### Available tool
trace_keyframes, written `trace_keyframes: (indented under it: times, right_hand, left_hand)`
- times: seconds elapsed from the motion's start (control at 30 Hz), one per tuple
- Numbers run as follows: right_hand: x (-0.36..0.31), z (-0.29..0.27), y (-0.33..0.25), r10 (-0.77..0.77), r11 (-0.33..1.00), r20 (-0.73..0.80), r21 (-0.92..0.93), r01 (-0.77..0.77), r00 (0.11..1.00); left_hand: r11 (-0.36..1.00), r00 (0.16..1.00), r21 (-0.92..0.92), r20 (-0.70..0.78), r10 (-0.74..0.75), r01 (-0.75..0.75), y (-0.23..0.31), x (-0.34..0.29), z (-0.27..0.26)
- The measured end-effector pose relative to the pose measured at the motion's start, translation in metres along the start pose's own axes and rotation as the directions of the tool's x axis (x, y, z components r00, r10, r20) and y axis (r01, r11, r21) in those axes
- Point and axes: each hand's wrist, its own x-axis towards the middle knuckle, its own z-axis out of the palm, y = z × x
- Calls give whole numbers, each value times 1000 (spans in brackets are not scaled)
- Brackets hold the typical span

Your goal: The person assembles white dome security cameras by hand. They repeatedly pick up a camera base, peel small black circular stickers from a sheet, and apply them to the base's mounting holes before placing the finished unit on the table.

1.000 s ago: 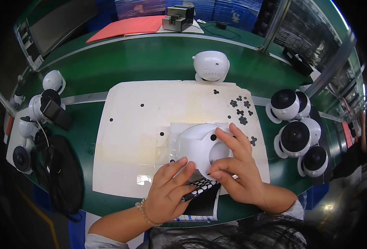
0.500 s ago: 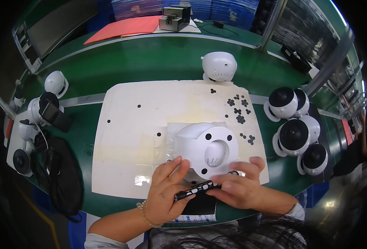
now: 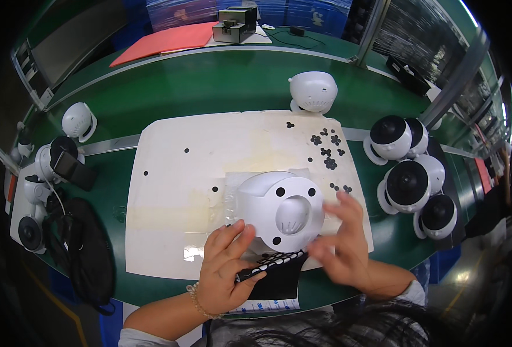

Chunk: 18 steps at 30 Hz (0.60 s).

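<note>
A white rounded camera housing lies on its side, with its flat base ring facing me. The ring has a round recess, and black round pads sit on it at three visible spots. My left hand is closed on the near end of a black sheet with rows of white round spots, just below the base. By the base's lower right edge is my right hand, its upper finger raised. Its lower fingertips are smeared by motion, and anything between them cannot be made out.
Loose black dots and clusters lie on the pale board. White cameras with black fronts are grouped at the right. Another white camera stands behind the board. At the left are more cameras, a cable and a black bag.
My right hand has come off the black sheet and moved up and right beside the base. The left hand keeps its hold, and the sheet now shows more of its spotted face.
</note>
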Motion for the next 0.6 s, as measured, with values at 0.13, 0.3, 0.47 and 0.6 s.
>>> trace_keyframes:
  times: [0.13,0.3,0.47,0.6]
  right_hand:
    - [10,-4,2,253,963,52,80,-257,966]
    - [9,-4,3,258,961,82,80,-264,963]
    - [8,-4,3,243,966,81,75,-249,967]
    - [0,-3,11,54,990,54,-134,-46,997]
  left_hand:
    - [1000,1000,17,0,6,-6,1,1,0]
    - [1000,1000,24,5,5,-5,0,1,0]
    - [1000,1000,30,1,10,-10,1,1,0]
    - [999,1000,32,1,8,-8,1,1,0]
